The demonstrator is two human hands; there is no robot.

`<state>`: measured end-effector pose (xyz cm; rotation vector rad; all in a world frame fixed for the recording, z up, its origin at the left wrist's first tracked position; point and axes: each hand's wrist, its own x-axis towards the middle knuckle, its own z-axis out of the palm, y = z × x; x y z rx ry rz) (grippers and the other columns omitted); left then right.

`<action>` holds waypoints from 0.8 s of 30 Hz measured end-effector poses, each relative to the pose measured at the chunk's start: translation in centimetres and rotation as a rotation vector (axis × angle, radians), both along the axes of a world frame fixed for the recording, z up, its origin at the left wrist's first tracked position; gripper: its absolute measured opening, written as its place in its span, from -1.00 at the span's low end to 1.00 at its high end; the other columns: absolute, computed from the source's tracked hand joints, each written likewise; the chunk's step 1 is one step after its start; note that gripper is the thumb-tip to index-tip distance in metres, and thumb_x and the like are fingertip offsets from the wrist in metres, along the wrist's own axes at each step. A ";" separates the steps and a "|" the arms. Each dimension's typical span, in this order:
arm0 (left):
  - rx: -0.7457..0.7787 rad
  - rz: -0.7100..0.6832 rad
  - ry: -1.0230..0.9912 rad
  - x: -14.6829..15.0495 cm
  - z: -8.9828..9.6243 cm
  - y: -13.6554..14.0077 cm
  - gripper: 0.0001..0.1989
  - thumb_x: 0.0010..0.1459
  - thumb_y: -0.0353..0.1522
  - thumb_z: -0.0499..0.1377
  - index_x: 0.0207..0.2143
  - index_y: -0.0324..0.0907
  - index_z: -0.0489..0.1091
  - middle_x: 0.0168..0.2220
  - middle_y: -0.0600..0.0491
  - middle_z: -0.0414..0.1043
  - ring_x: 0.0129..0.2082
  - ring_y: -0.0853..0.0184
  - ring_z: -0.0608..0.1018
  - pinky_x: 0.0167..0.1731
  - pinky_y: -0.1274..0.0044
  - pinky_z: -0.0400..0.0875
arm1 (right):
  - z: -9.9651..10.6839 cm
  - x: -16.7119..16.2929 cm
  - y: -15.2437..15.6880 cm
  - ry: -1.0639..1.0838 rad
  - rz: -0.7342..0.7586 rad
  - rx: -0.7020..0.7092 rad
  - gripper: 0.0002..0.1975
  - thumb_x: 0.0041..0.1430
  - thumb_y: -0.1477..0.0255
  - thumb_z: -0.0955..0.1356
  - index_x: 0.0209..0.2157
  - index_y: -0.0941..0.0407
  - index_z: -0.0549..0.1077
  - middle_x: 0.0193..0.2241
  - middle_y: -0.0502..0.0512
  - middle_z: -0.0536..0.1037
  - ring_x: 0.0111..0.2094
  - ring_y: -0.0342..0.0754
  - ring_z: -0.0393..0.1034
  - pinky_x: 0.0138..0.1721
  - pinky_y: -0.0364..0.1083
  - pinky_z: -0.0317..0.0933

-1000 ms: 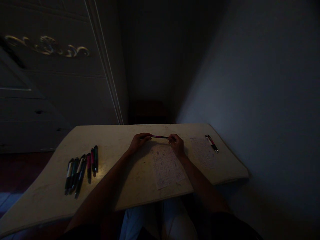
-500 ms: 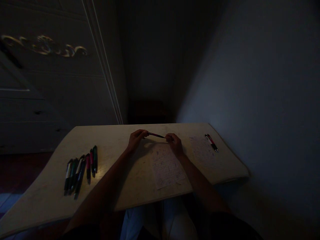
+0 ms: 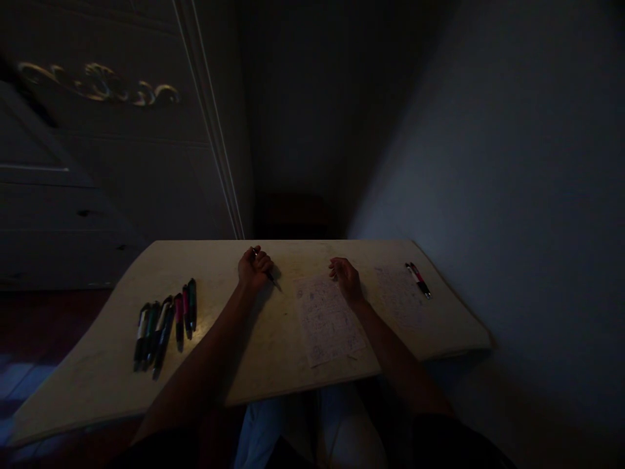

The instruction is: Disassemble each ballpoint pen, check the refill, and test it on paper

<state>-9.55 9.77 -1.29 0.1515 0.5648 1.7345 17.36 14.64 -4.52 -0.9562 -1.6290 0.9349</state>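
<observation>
The left hand (image 3: 254, 268) is closed around a pen (image 3: 272, 279), held over the worktop (image 3: 244, 355) left of the written sheet (image 3: 327, 319). The right hand (image 3: 346, 279), fingers loosely curled, is at the sheet's upper right corner. Half a second ago the pen spanned both hands; now they are apart. The left fingers hide the pen's middle; dimness obscures whether the right hand holds anything.

Room, dimly lit, probably in a home. Indicated by: panelled cabinet (image 3: 146, 176) with gilt scroll ornament (image 3: 100, 85) and dark-knobbed drawers (image 3: 49, 208); plain wall (image 3: 488, 163) alongside; worn pale tabletop (image 3: 273, 352) bearing pens (image 3: 164, 332) and closely marked sheets (image 3: 329, 319).
</observation>
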 end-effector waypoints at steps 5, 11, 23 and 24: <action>0.046 -0.005 -0.021 -0.4 -0.2 -0.2 -0.78 0.20 -0.34 0.03 -0.50 -0.20 0.30 -0.72 0.27 -0.06 -0.80 0.55 0.00 -0.81 0.65 -0.10 | 0.1 0.0 -0.1 0.006 0.006 -0.008 -0.52 0.24 -0.02 0.24 -0.18 0.12 0.44 -0.36 0.08 0.51 -0.47 -0.13 0.40 -0.41 -0.13 0.31; 0.031 0.008 -0.193 0.0 0.3 -0.5 -0.69 0.27 -0.27 -0.04 -0.46 -0.23 0.31 -0.69 0.24 0.01 -0.79 0.55 0.05 -0.80 0.65 -0.09 | 0.0 0.0 -0.2 0.008 0.016 -0.014 -0.52 0.25 -0.02 0.25 -0.19 0.12 0.44 -0.37 0.06 0.50 -0.47 -0.14 0.40 -0.42 -0.14 0.31; 0.058 -0.044 -0.208 0.5 1.0 -0.9 -0.70 0.26 -0.27 -0.06 -0.47 -0.21 0.28 -0.68 0.26 -0.05 -0.79 0.53 0.06 -0.80 0.64 -0.12 | 0.0 0.0 -0.3 -0.014 0.041 -0.009 -0.53 0.27 -0.01 0.24 -0.22 0.12 0.46 -0.41 0.06 0.50 -0.47 -0.13 0.40 -0.44 -0.15 0.30; 0.063 -0.046 -0.207 0.5 1.0 -0.9 -0.70 0.26 -0.27 -0.06 -0.46 -0.22 0.28 -0.68 0.25 -0.04 -0.79 0.54 0.06 -0.79 0.64 -0.11 | 0.0 0.0 -0.3 -0.017 0.043 -0.009 -0.53 0.26 -0.01 0.25 -0.22 0.12 0.47 -0.41 0.06 0.50 -0.48 -0.13 0.40 -0.44 -0.15 0.31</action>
